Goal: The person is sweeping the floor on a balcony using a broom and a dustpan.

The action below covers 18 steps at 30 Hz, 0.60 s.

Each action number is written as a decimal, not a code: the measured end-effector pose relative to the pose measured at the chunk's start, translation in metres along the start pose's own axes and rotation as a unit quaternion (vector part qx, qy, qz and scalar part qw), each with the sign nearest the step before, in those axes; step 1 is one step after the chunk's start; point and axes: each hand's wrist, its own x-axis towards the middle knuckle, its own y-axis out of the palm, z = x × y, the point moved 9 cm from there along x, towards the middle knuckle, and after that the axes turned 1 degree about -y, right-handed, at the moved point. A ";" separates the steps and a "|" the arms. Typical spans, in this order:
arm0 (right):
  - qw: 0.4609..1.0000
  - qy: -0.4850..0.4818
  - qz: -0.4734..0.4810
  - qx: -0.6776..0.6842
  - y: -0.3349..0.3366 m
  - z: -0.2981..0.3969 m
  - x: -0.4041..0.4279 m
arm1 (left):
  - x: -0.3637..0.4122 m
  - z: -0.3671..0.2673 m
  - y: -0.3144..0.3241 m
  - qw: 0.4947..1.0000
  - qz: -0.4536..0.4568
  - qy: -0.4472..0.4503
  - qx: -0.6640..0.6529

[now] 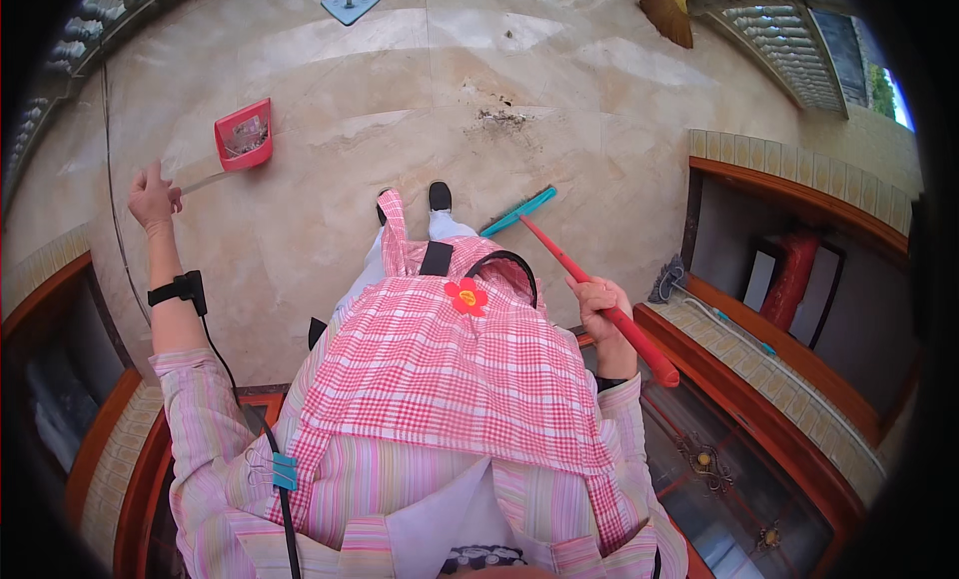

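Observation:
In my right hand (599, 303) is the red handle of a broom (569, 257), its fingers wrapped around the upper part. The broom's teal head (521, 212) rests on the floor to the right of my feet, bristles facing up and left. Over at the left, my left hand (153, 197) is at the end of a pale handle and appears to grip it. That handle leads to a red dustpan (245, 137) with grey dirt inside it. Beyond my feet, a scattered patch of dark debris (506, 120) lies on the beige tiled floor (337, 159).
A light blue triangular mop head (351, 6) stands on the floor ahead. A straw broom (670, 18) is at the far right, near a balustrade (772, 47). Wood-framed windows flank me. A grey mop (667, 279) lies along the right tiled sill. A cable (112, 182) runs at left.

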 end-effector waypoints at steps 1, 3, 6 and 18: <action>1.000 0.007 -0.008 0.002 0.001 -0.003 0.008 | -0.010 -0.002 -0.001 1.000 0.008 -0.007 -0.005; 1.000 0.024 -0.014 0.010 0.016 -0.014 0.025 | -0.035 -0.023 -0.026 0.998 -0.050 0.022 0.014; 0.999 0.030 0.022 0.032 0.048 -0.027 0.051 | -0.062 -0.045 -0.035 0.995 -0.066 0.073 0.016; 0.965 0.013 0.219 0.141 0.120 -0.003 0.054 | -0.175 -0.080 0.091 0.973 0.129 0.186 -0.035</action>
